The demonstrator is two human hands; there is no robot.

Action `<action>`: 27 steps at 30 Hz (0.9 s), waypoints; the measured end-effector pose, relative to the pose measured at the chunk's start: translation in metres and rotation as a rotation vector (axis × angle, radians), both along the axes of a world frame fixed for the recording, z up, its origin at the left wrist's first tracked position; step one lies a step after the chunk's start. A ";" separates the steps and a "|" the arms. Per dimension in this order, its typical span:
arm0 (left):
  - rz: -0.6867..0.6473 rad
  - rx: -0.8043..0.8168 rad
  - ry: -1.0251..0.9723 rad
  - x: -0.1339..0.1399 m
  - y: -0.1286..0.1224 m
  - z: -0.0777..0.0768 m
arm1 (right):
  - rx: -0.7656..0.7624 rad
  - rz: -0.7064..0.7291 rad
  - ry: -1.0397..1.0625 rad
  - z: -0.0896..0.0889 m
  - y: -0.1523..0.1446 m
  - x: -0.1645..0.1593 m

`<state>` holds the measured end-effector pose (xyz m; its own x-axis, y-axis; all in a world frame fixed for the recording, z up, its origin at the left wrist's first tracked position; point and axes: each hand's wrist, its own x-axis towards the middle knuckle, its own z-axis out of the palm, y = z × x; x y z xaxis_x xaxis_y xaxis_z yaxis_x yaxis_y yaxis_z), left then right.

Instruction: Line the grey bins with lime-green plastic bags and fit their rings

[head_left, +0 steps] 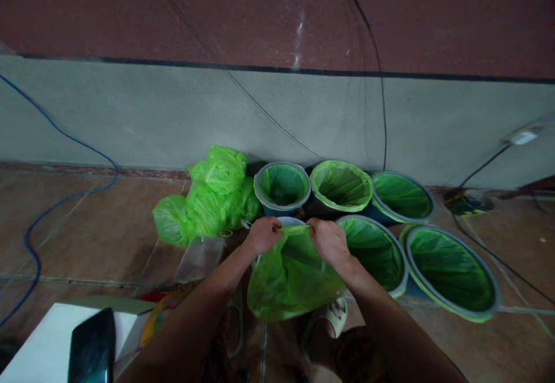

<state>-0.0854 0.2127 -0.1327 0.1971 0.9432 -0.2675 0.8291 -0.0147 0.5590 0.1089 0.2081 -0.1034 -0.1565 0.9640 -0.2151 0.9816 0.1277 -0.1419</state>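
Note:
A thin green plastic bag (pixel 295 284) hangs stretched between my two hands, above and in front of a bin whose pale rim (pixel 289 221) shows just behind it. My left hand (pixel 264 236) pinches the bag's edge at its left side. At the right side, my right hand (pixel 328 240) pinches the same edge. Most of that bin is hidden behind the bag. Close behind stand a bin lined in green with a grey rim (pixel 281 186) and another lined bin (pixel 341 186). To the right of my right hand is a further lined bin (pixel 373 253).
Two more lined bins stand at right, one at the back (pixel 403 196) and one nearer (pixel 453 270). Green filled bags (pixel 217 198) and a clear container (pixel 200 258) lie at left. A phone (pixel 92 345) rests on a white box (pixel 41 337). A blue cable (pixel 65 198) crosses the floor.

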 end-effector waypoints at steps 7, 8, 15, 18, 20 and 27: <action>-0.080 -0.050 0.000 0.002 -0.005 -0.005 | 0.002 -0.066 0.015 0.003 0.007 0.016; -0.098 -0.045 0.025 0.002 -0.006 -0.006 | 0.006 -0.073 0.032 0.002 0.007 0.017; -0.094 -0.035 0.122 0.001 -0.004 -0.004 | -0.011 -0.096 0.014 0.002 0.009 0.020; -0.056 -0.012 0.128 0.000 -0.003 0.000 | -0.033 -0.073 -0.016 0.004 0.008 0.020; -0.045 0.020 0.137 0.000 -0.004 0.002 | -0.050 -0.058 -0.036 0.005 0.007 0.019; -0.057 0.128 0.225 -0.002 -0.008 0.005 | -0.062 -0.031 -0.110 0.001 0.006 0.022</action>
<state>-0.0873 0.2045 -0.1281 0.1995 0.9614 -0.1896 0.9283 -0.1234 0.3507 0.1313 0.2138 -0.1026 -0.0991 0.9522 -0.2891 0.9950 0.0916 -0.0396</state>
